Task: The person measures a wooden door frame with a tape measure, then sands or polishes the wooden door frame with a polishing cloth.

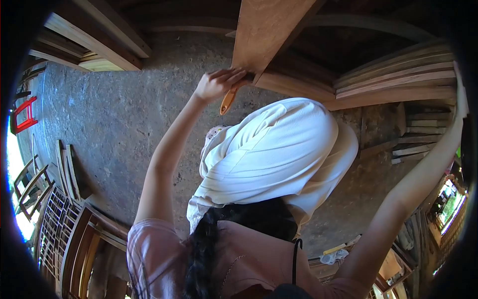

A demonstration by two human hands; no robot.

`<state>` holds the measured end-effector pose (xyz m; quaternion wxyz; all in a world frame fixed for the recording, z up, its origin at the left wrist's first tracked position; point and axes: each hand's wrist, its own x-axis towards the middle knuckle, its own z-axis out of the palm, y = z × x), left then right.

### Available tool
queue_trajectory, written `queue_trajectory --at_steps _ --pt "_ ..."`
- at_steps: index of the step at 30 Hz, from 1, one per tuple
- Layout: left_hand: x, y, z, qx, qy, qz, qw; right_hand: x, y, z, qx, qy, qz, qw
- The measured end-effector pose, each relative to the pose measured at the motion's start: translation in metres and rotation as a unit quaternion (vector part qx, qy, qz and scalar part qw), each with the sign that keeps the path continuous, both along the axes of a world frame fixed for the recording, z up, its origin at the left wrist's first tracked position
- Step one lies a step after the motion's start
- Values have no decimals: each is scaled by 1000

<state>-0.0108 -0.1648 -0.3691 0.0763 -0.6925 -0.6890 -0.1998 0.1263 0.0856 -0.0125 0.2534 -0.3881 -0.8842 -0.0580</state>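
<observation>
My left hand (222, 83) is closed around a paint brush (228, 101) with an orange-brown handle that points down. The brush's dark head lies against the lower end of a wide reddish-brown board (259, 37). My right arm reaches out to the far right, past a stack of long boards (398, 82); its hand, at the dark edge of the view, cannot be made out. A wooden beam (294, 85) runs from the wide board's lower end toward that stack.
Thick wooden beams (94, 32) jut in at the upper left. A red plastic stool (24, 115) stands at the far left. Slatted frames (57, 226) and curved wooden pieces are at the lower left. Short planks (420, 130) lie at the right. My knees are bent over the concrete floor (119, 124).
</observation>
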Motion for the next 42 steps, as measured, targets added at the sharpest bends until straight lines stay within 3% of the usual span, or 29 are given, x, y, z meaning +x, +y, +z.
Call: queue_trajectory --at_steps 3,4,6,7,10,11,15,17,20,23,24,25,26,27,28,31,35,40,42 --pt "-1 12 18 83 20 -5 996 -56 -74 9 -5 0 5 1000" --pt "0 9 5 82 21 -4 996 -43 -55 7 -4 1 8 1000" --pt "8 -2 -40 -1 3 -22 1000 -30 -37 5 -1 2 9 1000" --pt "20 -5 -44 -88 -47 10 995 -51 -67 9 0 2 9 1000" --pt "32 -11 -74 -158 -9 -7 987 -95 -123 16 4 6 10 1000" --pt "32 -4 -58 -68 -36 12 997 -96 -124 15 4 5 8 1000" --pt "11 0 -12 39 -37 45 998 -101 -125 15 10 0 6 1000" --pt "12 1 -13 33 -49 51 997 -105 -125 14 13 1 7 1000" --pt "23 1 -53 12 -41 42 998 -48 -57 3 23 5 13 1000" --pt "35 2 -76 -56 -89 27 994 91 124 -23 49 16 25 998" --pt "33 4 -74 -55 -75 0 996 175 236 -32 59 20 28 998" --pt "31 7 -65 -48 -63 -7 997 159 213 -33 80 86 30 993" --pt "26 10 -50 -44 -49 -11 998 147 196 -26 63 74 62 993" --pt "18 15 -32 -37 -43 -6 998 137 180 -18 139 25 57 988" --pt "9 20 -10 -40 -43 -8 998 140 174 -20 73 28 -33 996" --pt "-9 46 77 -6 -30 -20 999 134 128 8 -104 122 -11 987" --pt "-35 91 209 49 14 -33 998 165 99 39 -229 187 56 954" --pt "-74 148 378 101 73 -59 990 198 55 136 -363 114 21 925" --pt "-86 171 452 119 101 -60 986 213 37 182 -413 151 14 898"
